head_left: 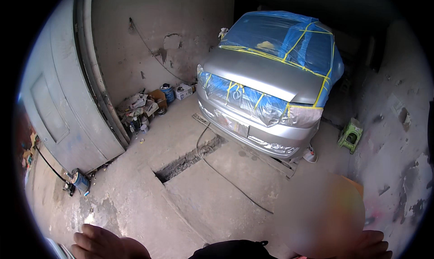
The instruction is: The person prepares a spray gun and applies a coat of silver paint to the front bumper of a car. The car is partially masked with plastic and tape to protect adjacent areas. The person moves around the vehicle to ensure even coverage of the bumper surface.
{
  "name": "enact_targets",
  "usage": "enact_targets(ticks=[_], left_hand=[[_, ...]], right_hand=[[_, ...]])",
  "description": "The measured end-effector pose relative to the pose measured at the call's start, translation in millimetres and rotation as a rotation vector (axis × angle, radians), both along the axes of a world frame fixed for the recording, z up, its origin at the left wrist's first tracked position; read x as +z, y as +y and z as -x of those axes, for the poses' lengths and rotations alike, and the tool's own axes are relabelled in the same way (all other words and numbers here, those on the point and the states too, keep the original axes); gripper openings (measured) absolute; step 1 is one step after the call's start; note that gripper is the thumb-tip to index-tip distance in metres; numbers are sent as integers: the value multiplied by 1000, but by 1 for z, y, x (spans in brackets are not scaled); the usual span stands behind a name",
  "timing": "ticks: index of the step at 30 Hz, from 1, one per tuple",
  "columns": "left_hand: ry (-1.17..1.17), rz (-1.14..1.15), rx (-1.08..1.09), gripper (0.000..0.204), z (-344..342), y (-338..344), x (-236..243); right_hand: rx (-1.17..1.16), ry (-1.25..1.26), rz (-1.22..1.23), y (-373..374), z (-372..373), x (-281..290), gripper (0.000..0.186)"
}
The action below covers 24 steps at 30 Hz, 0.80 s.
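My left hand is at the lower left, raised over the concrete floor, with its fingers curled in and nothing visible in it. My right hand is at the lower right, likewise curled, its inner side partly hidden by a blurred round patch. Neither hand touches any object that I can see. Ahead stands a silver car, nose toward me. Blue plastic masking film covers its windshield and front grille, held by yellow tape.
A narrow floor trench holds rubble, and a hose trails across the concrete. A green stool stands by the right wall. Boxes and papers are piled along the left wall. A grey metal door and blue can are at left.
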<state>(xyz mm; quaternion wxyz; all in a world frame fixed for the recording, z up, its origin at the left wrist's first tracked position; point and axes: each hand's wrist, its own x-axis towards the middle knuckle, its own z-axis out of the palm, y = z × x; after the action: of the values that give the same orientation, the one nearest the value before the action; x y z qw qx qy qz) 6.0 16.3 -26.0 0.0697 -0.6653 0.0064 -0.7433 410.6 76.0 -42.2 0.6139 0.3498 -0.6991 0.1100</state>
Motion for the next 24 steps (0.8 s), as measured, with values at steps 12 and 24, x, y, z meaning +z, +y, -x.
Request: enact_targets(ticks=[12, 24], left_hand=[[348, 957, -585, 35, -92, 59, -74], [620, 1205, -868, 35, -195, 98, -88]], right_hand=[[-1099, -752, 1216, 42, 21, -188, 50], [-1192, -1305, 1481, 18, -72, -222, 52]])
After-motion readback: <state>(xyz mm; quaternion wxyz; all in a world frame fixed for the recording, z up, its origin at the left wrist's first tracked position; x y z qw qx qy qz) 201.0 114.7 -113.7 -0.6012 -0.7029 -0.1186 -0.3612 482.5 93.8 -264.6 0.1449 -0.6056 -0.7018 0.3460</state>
